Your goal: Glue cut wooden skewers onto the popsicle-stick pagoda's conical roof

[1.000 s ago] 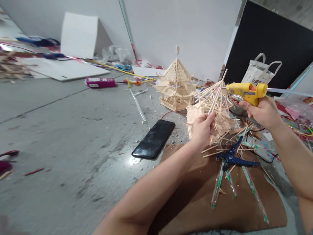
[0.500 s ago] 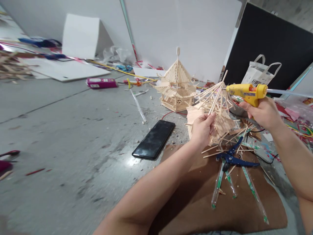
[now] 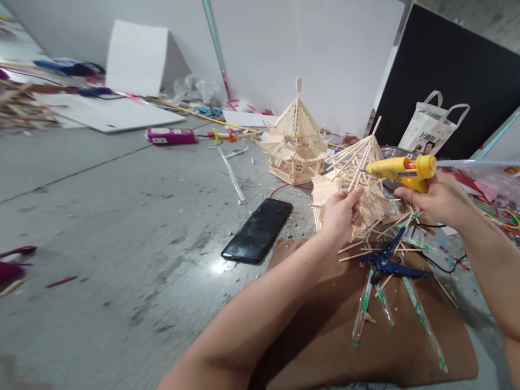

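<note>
My left hand pinches the lower ends of thin wooden sticks in a cone-shaped stick frame, whose sticks meet at a peak with one stick rising above it. My right hand is wrapped round the grip of a yellow glue gun. A clear glue stick runs out of its back. The nozzle points left and is at the sticks just above my left fingers; whether it touches them I cannot tell. Behind and below the frame lies a partly built stick structure with ribbed panels.
A finished-looking stick pagoda stands behind. A black phone lies on the floor left of my forearm. Blue-handled cutters and wrapped sticks rest on a brown board. A white bag stands at the back right.
The glue gun in my right hand has moved down and left, from the frame's peak to lower on its sticks. My left hand keeps its pinch.
</note>
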Demonstrator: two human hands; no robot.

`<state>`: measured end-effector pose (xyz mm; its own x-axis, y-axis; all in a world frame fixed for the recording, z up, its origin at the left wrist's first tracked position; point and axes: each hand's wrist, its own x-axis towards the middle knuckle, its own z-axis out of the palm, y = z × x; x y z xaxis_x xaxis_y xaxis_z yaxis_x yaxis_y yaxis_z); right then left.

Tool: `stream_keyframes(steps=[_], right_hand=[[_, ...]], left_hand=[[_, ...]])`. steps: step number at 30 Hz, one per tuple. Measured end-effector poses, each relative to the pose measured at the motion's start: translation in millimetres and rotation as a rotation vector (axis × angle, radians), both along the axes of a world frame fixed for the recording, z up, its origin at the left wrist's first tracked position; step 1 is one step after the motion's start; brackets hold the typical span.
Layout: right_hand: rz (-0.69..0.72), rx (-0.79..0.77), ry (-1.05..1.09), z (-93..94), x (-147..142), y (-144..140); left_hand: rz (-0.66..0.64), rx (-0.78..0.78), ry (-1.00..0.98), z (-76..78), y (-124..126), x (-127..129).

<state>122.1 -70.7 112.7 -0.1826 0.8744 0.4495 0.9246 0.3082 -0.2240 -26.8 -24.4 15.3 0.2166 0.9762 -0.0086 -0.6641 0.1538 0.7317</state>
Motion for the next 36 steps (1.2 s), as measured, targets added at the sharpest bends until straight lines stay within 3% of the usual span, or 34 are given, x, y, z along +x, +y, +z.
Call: stream_keyframes(steps=[24, 36], right_hand=[[0.060, -0.038, -0.034, -7.5, 2.1, 2.1], [0.017, -0.059, -0.041, -7.1, 3.1, 2.0]], left_hand=[[-0.030, -0.017, -0.022, 0.2, -1.1, 1.9], [-0.032, -0.015, -0.008, 0.6, -1.6, 1.8]])
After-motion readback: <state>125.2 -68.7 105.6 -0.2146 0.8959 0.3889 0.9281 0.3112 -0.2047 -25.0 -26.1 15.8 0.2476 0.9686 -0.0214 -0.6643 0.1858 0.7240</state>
